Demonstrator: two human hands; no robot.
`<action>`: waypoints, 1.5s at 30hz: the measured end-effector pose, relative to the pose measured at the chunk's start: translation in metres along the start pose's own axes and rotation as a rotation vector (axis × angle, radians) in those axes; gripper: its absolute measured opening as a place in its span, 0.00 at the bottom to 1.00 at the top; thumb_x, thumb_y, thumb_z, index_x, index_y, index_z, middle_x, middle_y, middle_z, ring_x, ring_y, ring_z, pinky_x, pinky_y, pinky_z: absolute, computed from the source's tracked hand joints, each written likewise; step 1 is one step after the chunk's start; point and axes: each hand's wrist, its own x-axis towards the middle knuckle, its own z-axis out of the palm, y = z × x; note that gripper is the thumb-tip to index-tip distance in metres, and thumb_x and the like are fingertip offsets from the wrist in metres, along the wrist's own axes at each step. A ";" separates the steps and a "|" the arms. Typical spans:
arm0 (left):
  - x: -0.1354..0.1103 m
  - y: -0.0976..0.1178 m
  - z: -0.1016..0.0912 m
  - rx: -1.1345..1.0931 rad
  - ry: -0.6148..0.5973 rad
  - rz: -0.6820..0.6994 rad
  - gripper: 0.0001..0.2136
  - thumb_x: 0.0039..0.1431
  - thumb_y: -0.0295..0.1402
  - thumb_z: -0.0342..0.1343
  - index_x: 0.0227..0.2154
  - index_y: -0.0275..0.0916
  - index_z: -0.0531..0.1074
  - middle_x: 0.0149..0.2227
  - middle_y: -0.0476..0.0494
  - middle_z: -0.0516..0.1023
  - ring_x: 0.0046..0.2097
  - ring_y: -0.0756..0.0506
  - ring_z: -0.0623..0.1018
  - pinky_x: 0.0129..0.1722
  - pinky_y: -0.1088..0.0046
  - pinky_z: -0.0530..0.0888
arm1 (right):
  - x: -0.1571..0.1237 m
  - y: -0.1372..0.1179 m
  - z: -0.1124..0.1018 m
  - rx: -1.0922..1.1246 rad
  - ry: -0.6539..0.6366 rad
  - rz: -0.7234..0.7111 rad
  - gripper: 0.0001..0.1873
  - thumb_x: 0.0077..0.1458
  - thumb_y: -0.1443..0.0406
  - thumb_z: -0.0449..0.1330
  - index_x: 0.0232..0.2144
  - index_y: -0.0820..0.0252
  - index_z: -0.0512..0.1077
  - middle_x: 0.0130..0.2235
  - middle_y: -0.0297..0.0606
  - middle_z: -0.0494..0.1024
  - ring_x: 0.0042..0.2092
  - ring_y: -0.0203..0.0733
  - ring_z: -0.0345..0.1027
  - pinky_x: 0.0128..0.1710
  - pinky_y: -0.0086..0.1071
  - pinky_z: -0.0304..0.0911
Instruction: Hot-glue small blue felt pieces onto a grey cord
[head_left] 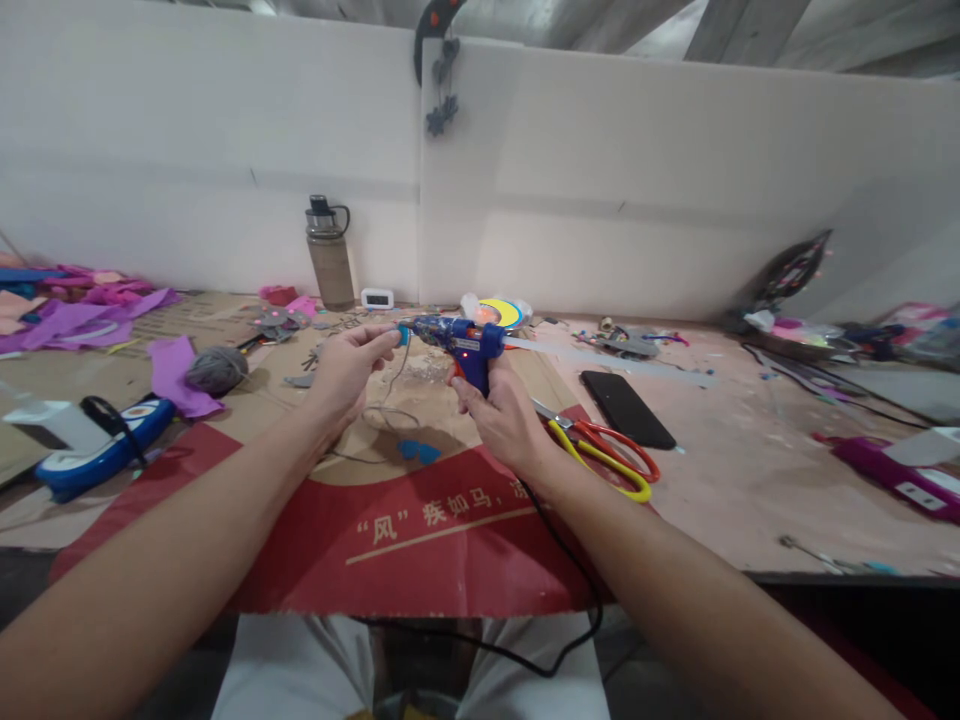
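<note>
My right hand (pixel 495 410) is wrapped round the handle of a blue hot glue gun (pixel 469 352), a long clear glue stick (pixel 600 362) poking out of its back end. Between the thumb and fingers of my left hand (pixel 352 365) is a small blue felt piece (pixel 404 335), right at the gun's nozzle; whether they touch I cannot tell. A thin grey yarn (pixel 390 410) hangs from around there down to the paper. Below, blue felt pieces (pixel 418 452) lie on the brown and red paper sheet (pixel 450 560).
Red and yellow scissors (pixel 607 450) and a black phone (pixel 628 408) lie right of my right hand. A bottle (pixel 330 260) stands at the back by a small white clock (pixel 377 299). Grey yarn ball (pixel 217 370) and power strip (pixel 105 450) sit left. A black cord (pixel 577 560) loops over the edge.
</note>
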 end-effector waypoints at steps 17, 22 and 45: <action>0.000 0.000 -0.001 0.021 0.002 0.010 0.07 0.43 0.36 0.66 0.23 0.39 0.76 0.21 0.48 0.71 0.24 0.52 0.64 0.26 0.73 0.60 | -0.001 0.004 0.001 -0.012 0.014 -0.002 0.11 0.60 0.57 0.52 0.41 0.57 0.64 0.35 0.39 0.71 0.35 0.42 0.65 0.36 0.39 0.66; 0.000 0.000 -0.001 0.028 -0.004 -0.006 0.08 0.42 0.37 0.68 0.23 0.38 0.77 0.22 0.48 0.71 0.24 0.52 0.64 0.26 0.73 0.61 | -0.001 0.003 0.001 -0.017 0.007 -0.013 0.12 0.60 0.57 0.52 0.43 0.57 0.64 0.36 0.41 0.72 0.37 0.45 0.66 0.36 0.40 0.66; -0.001 0.004 0.000 -0.056 0.011 -0.017 0.07 0.44 0.34 0.67 0.23 0.37 0.76 0.22 0.49 0.71 0.24 0.54 0.65 0.25 0.76 0.60 | -0.003 0.001 -0.001 -0.009 0.004 0.012 0.13 0.60 0.57 0.52 0.44 0.57 0.64 0.34 0.40 0.71 0.37 0.45 0.66 0.35 0.39 0.64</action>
